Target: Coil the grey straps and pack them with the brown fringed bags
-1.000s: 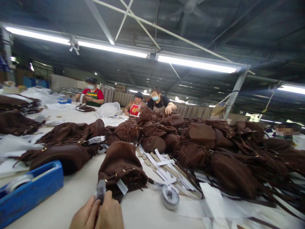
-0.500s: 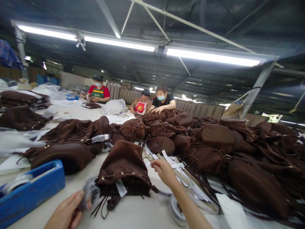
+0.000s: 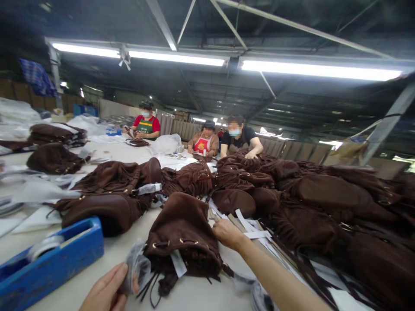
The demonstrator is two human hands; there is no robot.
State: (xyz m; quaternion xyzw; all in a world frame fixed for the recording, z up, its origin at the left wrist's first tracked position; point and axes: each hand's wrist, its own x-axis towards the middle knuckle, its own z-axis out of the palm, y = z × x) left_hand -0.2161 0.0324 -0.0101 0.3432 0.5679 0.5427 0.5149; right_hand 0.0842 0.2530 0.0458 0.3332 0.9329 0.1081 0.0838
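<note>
The bench is crowded at right by heaped fringed bags. A brown drawstring bag lies centrally, with a blue tape dispenser to its left. Clear plastic wrap is pinched by the left hand; the grip of the right hand, set against the bag, cannot be told.

brown bag, blue tape dispenser

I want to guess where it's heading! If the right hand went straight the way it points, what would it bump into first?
Probably the dark brown suede drawstring bag. The right hand points leftward at its side, fingertips nearly on it; depth is hard to judge.
</note>
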